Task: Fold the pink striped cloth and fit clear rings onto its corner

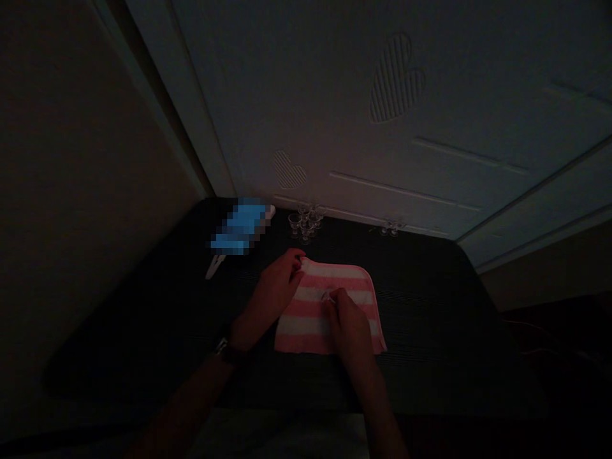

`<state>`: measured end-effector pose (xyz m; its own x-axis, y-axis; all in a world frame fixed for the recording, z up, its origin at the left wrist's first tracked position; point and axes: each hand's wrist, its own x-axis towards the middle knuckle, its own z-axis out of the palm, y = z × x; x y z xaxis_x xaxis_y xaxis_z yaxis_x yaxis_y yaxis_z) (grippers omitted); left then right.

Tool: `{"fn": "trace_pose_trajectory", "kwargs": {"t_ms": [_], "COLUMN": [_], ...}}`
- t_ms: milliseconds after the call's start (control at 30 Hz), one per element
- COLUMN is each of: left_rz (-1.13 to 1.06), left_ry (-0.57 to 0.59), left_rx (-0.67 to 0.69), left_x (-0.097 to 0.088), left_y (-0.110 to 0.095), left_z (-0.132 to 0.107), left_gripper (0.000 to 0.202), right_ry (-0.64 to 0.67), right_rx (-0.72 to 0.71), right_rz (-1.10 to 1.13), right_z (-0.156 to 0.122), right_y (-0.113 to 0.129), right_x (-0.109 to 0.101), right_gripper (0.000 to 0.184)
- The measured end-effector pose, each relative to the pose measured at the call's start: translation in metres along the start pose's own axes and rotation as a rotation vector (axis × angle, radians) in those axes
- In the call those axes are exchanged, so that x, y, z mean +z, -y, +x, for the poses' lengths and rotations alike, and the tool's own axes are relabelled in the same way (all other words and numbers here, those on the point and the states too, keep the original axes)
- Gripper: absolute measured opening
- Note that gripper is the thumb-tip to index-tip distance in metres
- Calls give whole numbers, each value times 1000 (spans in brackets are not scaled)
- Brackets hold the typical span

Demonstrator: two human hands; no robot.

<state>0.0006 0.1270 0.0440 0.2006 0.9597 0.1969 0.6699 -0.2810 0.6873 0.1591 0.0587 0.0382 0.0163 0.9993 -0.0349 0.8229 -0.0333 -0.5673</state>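
Note:
A pink and white striped towel (351, 280) lies folded on a dark table (430, 319). My left hand (272, 294) rests on the towel's left edge, fingers curled over its far left corner. My right hand (348, 325) lies on the middle of the towel, fingers pinched round a small clear glass object (327, 296) that touches the cloth. A watch sits on my left wrist (222, 347). The scene is very dim.
A cluster of small clear glass cups (306, 223) stands at the table's far edge, with a few more (392, 227) to the right. A blurred blue item (241, 233) and a white object (215, 264) lie at the far left. A white panelled door rises behind.

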Motion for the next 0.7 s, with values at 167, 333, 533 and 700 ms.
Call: {"fn": "trace_pose_trajectory", "kwargs": {"t_ms": [167, 333, 533, 700], "left_rz": [57, -31, -365, -532], "left_ry": [-83, -105, -67, -24], "left_rx": [59, 41, 16, -30], "left_x": [-2, 4, 9, 8], "left_y": [5, 8, 9, 12], "left_z": [19, 24, 17, 15], "left_gripper": [37, 33, 31, 30], "right_ry": [61, 126, 99, 48], "right_rx": [-62, -130, -236, -211], "right_rz": [-112, 6, 366, 429], "right_z": [28, 56, 66, 62], "right_y": [3, -9, -16, -14], "right_x": [-7, -14, -14, -5], "right_gripper": [20, 25, 25, 22]}}
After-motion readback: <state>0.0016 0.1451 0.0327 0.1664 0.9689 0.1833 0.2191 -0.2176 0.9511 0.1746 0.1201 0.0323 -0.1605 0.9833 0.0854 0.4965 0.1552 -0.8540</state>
